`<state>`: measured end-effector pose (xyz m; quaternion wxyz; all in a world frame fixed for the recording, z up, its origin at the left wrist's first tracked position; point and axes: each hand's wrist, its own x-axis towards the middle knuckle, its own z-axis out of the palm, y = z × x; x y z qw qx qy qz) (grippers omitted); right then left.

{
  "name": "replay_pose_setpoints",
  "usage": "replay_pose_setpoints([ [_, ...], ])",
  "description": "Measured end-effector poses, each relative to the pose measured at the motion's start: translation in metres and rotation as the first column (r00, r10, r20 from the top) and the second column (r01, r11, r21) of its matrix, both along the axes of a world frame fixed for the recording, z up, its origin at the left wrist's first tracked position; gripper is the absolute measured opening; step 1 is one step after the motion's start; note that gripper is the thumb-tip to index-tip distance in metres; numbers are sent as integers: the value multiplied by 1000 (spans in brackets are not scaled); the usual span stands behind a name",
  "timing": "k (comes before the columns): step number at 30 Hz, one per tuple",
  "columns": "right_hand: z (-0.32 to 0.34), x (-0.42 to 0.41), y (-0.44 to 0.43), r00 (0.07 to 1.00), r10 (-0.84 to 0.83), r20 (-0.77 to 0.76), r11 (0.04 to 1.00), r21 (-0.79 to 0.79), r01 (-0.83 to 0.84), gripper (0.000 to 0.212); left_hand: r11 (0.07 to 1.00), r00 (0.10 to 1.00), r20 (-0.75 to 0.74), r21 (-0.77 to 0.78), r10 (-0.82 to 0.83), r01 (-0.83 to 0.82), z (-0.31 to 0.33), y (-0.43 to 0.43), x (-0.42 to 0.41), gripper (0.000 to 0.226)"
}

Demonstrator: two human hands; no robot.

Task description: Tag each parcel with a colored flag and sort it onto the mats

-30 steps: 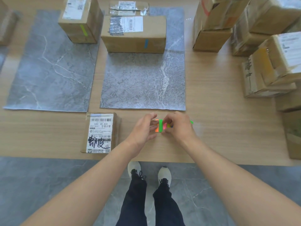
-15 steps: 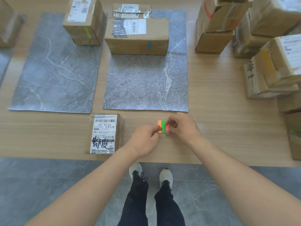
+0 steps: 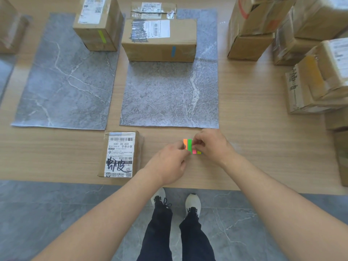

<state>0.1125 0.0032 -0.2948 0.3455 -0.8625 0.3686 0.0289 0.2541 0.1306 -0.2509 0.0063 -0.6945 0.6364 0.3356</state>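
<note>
While the near parcel (image 3: 120, 154) is lying flat on the surface (image 3: 259, 147), just in front of the centre mat (image 3: 169, 95), we are reading "530- D5 A33" on its white label. Both hands are holding the strip of colored flags (image 3: 188, 145) beside it: left hand (image 3: 167, 166) pinching its near edge, right hand (image 3: 212, 146) curling over its right part.

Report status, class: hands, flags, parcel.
Left hand and right hand both pinching flag pad. Labelled parcel beside them, no flag visible, off mats. Nothing blocking.
</note>
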Motion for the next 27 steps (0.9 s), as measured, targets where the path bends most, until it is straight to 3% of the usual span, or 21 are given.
replay_pose_setpoints([
  [5, -1, -9, 1, 991, 114, 70, 988, -110, -106, 13, 996, 995, 74, -44, -71, 75, -5, 1, -3, 49],
  [12, -7, -13, -4, 987, 62, 151, 995, -83, -50, 7, 989, 969, 224, -76, -109, 129, -10, 8, -12, 50],
  [18, 0, -14, -3, 946, -296, 134, 954, 86, 287, 7, 991, 963, 252, -67, -97, 117, -13, 11, -16, 56],
  [22, 10, -12, 2, 768, -603, 214, 787, 317, 529, 12, 992, 962, 260, -62, -89, 109, -12, 12, -18, 57],
  [25, 22, -12, 5, 661, -688, 300, 714, 444, 541, 11, 995, 971, 230, -57, -70, 86, -11, 9, -19, 53],
  [27, 29, -15, 7, 652, -673, 349, 730, 457, 509, 5, 998, 992, 116, -56, 45, -39, -8, 3, -18, 49],
])
